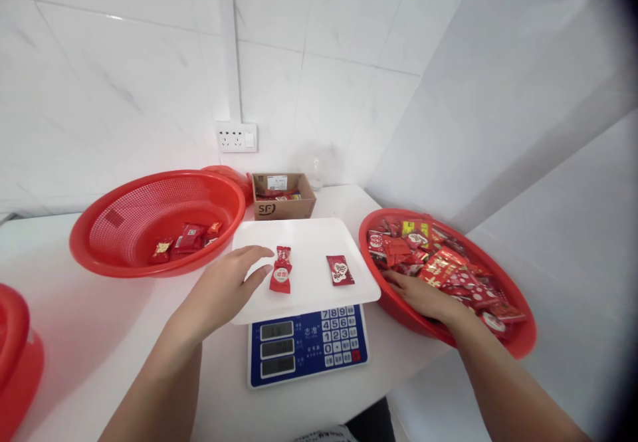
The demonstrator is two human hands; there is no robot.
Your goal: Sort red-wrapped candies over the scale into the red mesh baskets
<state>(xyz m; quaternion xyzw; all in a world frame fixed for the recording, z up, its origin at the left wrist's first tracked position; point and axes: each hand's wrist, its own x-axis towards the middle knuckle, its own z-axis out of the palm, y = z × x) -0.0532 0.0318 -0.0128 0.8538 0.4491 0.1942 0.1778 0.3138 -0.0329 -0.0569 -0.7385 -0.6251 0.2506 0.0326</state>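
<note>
My left hand (233, 286) hovers at the left side of the white weighing tray (309, 239), thumb and fingers apart. Close to its fingertips lie two small red packets, the upper packet (284, 254) touching the lower packet (280, 278). Another dark red packet (340, 270) lies by itself on the tray's right half. My right hand (416, 290) reaches into the right red basket (523, 342), which is filled with red packets (451, 266). Its fingertips are hidden among the packets, so any grip is out of sight. Below the tray sits the blue scale panel (309, 347).
A red mesh basket (149, 186) with several packets stands at the left. Behind the tray is a cardboard box (284, 209) holding packets, beside a red bag (229, 177). Part of another red basket (17, 355) shows at the left edge. A socket (236, 137) is on the wall.
</note>
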